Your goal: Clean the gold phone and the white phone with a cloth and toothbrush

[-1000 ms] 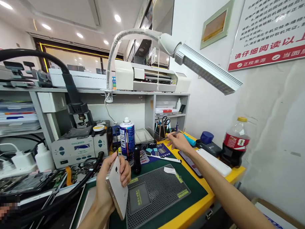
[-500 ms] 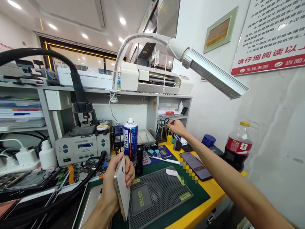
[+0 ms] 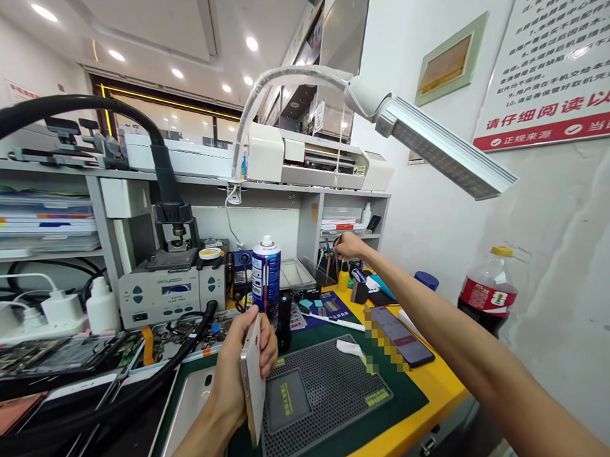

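My left hand (image 3: 234, 371) is wrapped round a thin phone (image 3: 254, 383), held upright on its edge above the left side of a grey perforated mat (image 3: 335, 387). At the back of the bench, my right hand (image 3: 349, 245) reaches to a group of upright tools (image 3: 328, 258) by the shelf. Its fingers are pressed together; what they hold, if anything, is too small to make out. Just below that hand stands a small yellow bottle (image 3: 343, 278). A white scrap (image 3: 350, 348) lies on the mat.
A blue spray can (image 3: 266, 276) and a black cylinder (image 3: 284, 322) stand behind the mat. Another phone (image 3: 399, 338) lies under my right forearm. A cola bottle (image 3: 489, 292) is at right. Left are a grey station (image 3: 174, 293), black hose (image 3: 155, 380) and circuit boards.
The whole view has shifted slightly, moving the bench to the right in the picture. My right hand sits a little lower over the tools. The phone stays in my left hand.
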Demonstrator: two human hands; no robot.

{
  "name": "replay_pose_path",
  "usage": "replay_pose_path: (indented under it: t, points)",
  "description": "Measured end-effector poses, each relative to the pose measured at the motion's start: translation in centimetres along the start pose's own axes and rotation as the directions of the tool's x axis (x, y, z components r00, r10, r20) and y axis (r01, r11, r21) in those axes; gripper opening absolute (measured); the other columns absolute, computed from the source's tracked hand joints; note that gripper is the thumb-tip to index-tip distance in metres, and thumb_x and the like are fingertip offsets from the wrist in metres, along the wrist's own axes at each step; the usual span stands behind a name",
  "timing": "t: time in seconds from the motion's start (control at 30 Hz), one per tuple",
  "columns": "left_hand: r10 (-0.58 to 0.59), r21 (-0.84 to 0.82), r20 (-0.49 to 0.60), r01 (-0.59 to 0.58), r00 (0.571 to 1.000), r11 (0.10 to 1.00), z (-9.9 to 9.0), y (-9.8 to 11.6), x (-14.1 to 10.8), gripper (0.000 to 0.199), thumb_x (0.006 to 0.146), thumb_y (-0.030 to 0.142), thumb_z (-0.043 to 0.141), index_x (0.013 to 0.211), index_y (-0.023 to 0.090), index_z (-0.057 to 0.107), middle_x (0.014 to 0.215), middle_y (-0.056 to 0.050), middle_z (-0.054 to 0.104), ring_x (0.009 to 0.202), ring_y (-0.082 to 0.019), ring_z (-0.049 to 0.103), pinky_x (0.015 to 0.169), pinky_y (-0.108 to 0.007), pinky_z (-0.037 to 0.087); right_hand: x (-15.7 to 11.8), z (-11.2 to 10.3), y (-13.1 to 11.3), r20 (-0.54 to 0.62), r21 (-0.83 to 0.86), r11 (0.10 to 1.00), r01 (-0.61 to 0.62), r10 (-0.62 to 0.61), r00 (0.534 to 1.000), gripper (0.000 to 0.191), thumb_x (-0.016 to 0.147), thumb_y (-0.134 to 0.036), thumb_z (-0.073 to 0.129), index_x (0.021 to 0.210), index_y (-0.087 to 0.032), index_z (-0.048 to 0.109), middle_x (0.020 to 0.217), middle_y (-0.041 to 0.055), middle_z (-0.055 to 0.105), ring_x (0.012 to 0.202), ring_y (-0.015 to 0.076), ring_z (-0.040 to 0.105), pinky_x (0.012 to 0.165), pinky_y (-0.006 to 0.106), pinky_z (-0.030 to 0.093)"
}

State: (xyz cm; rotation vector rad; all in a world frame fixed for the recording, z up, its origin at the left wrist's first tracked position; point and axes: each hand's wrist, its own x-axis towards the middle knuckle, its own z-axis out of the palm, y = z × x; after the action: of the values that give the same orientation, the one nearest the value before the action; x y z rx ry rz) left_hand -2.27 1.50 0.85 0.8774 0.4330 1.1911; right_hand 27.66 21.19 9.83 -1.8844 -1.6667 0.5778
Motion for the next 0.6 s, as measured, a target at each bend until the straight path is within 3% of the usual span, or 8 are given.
replay_pose_path:
  t: [0.33, 0.6]
  points:
    - [0.021, 0.094, 0.026, -0.023, 0.999, 0.995, 0.2, 0.0, 0.0, 0.046, 0.092, 0.046, 0.050, 0.055, 0.018, 0.046, 0.046, 0.002, 0.040, 0.041, -0.009, 0.030, 0.046, -0.023, 0.031, 0.6, 0.2, -1.1, 0.021, 0.009, 0.995, -0.098, 0.098, 0.995, 0.034, 0.095, -0.033, 0.061, 0.124, -0.015, 0.058, 0.124, 0.0103, 0.061, 0.104, 0.0235, 0.063, 0.087, 0.043, 0.055]
    - [0.013, 0.096, 0.017, -0.015, 1.000, 0.995, 0.3, -0.2, 0.0, 0.046, 0.091, 0.047, 0.052, 0.055, 0.019, 0.045, 0.046, 0.003, 0.040, 0.041, -0.009, 0.031, 0.045, -0.023, 0.031, -0.9, 1.2, -1.1, -0.105, 0.001, 1.000, -0.020, 0.020, 0.994, 0.034, 0.095, -0.033, 0.061, 0.123, -0.014, 0.059, 0.123, 0.0099, 0.061, 0.104, 0.0241, 0.064, 0.087, 0.043, 0.055]
